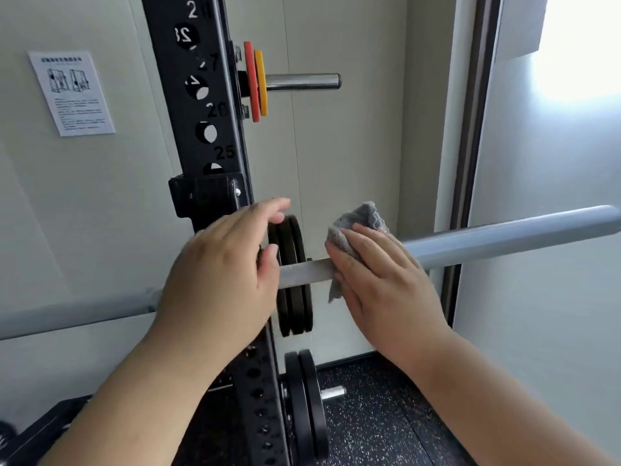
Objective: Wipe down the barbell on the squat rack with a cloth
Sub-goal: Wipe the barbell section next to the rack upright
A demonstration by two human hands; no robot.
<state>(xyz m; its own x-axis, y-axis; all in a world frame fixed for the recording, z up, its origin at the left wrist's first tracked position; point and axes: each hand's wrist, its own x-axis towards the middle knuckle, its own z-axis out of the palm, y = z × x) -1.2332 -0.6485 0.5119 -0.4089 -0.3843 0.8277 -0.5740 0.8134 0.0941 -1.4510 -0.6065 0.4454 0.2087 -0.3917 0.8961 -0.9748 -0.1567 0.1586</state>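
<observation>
Where the left hand (pixel 221 264) crosses it, the barbell (pixel 504 237) is hidden, so contact between palm and bar cannot be confirmed. That hand's fingers (pixel 268 206) are extended, loosely together and motion-blurred, holding nothing. The barbell runs from lower left to upper right across the squat rack upright (pixel 201 112), and its right end is cut off at the frame edge. The right hand (pixel 379 274) lies on the grey cloth (pixel 366 215), fingers flat and close together, pressing it onto the bar just right of the upright; the thumb is out of sight. One cloth corner stands above the hand and another hangs below the bar. Black plates (pixel 295 307) stand directly behind the bar; their mounting is obscured. A black bracket (pixel 205 193) on the upright sits just above the left hand. Higher up, a red plate (pixel 250 82) and a yellow plate (pixel 261 82) sit on a chrome peg (pixel 302 81). Two lower plates (pixel 305 398) stand near the speckled floor (pixel 369 418). A printed sheet (pixel 70 92) is fixed to the wall at left; its text is illegible.
</observation>
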